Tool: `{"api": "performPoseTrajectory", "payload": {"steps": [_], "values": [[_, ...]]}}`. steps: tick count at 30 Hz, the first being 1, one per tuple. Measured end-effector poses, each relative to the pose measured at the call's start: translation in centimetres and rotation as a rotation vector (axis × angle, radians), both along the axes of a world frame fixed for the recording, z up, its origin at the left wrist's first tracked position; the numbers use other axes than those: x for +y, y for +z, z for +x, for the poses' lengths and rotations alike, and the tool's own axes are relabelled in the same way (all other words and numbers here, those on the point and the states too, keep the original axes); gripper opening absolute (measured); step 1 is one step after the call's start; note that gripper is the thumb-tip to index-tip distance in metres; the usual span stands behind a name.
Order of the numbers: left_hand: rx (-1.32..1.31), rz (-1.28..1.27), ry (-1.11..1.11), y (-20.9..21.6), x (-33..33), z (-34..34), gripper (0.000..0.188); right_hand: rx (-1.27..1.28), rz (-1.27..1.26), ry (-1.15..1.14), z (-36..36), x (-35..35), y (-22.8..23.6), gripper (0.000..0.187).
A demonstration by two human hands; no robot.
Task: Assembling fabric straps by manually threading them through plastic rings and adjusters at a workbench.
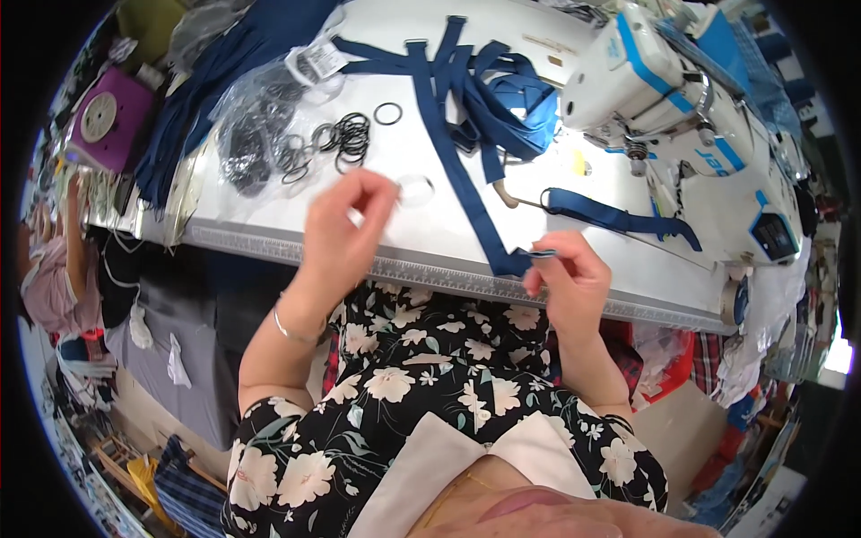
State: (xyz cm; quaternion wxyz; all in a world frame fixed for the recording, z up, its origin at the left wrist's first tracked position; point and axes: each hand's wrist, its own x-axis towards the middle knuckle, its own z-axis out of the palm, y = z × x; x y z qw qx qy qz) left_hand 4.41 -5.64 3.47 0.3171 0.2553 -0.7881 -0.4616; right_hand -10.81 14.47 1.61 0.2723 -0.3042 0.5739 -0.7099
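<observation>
My left hand [348, 224] is raised over the near table edge, thumb and forefinger pinched on a thin ring [431, 186] blurred by motion. In my right hand [574, 276], the fingers close on the near end of a navy strap [459, 184], which looks folded at the fingertips. That strap runs back to a heap of navy straps [507, 112]. Beyond my left hand lie a pile of black rings [354, 139] and a single black ring [378, 112]. A shorter navy strap [596, 213] with a ring at its end rests beyond my right hand.
A white-and-blue sewing machine [619, 81] stands at the right. A clear bag of black rings [256, 134], dark blue fabric [193, 99] and a purple device [112, 121] occupy the left. A ruler [413, 272] edges the table; a wooden-handled tool [507, 195] lies mid-table. Another person [58, 282] is far left.
</observation>
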Motion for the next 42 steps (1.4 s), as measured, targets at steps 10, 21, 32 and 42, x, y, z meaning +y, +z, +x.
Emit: {"api": "performPoseTrajectory", "payload": {"steps": [10, 21, 32, 42], "values": [[0.224, 0.451, -0.25, -1.2, 7.0, -2.8, 0.012, -0.179, -0.053, 0.346, 1.7, -0.7, 0.0, 0.012], [0.261, 0.087, -0.226, -1.8, 8.6, -3.9, 0.007, -0.281, -0.113, 0.162, 2.5, -0.1, -0.6, 0.016], [-0.004, -0.329, -0.676, -2.7, 7.2, -5.8, 0.032, 0.227, -0.371, -0.228, -0.3, 4.2, 1.7, 0.017], [-0.063, -0.424, -0.669, -0.9, 1.1, -6.9, 0.014, 0.005, -0.505, -0.766, -9.5, 17.9, 3.4, 0.019]]}}
